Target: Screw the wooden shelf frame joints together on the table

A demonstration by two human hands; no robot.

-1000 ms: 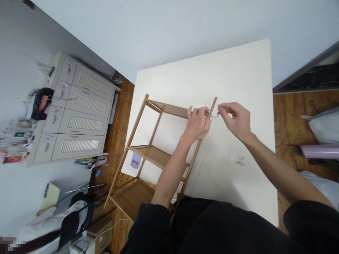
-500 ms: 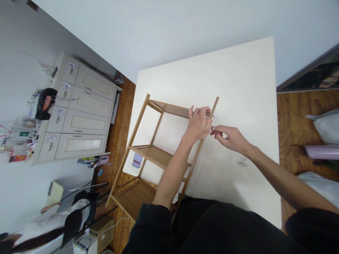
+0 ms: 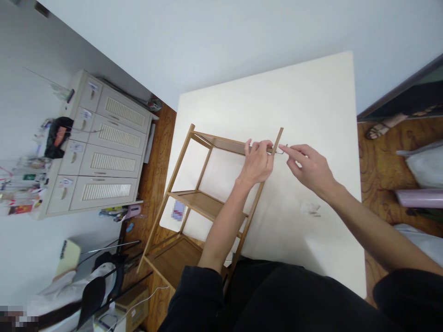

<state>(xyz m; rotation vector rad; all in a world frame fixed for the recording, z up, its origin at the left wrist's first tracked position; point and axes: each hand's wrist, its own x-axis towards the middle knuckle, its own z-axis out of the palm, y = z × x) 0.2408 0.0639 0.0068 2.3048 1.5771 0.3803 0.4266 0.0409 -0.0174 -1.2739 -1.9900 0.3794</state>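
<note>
A wooden shelf rack (image 3: 202, 206) with several panels lies tilted over the table in front of me. My left hand (image 3: 258, 162) is closed around its upper right corner, where a panel meets the side post (image 3: 278, 140). Just outside that post is a thin, bent metal hex key (image 3: 281, 152), its one end against the wood. The fingers of my right hand (image 3: 309, 167) are at the key's free arm, index finger stretched along it and thumb below. The fingertips partly hide the key.
The white table (image 3: 321, 106) stands against a pale wall. On it are a small plastic bag with metal bits (image 3: 311, 209) and a phone-like object (image 3: 178, 210). A white cabinet (image 3: 104, 147) is at left, near a seated person. Another person's sandalled foot (image 3: 379, 130) shows at right.
My right hand has moved up toward the post, and the hex key's free arm has swung round with it. My left hand keeps its hold. A foot has appeared at right.
</note>
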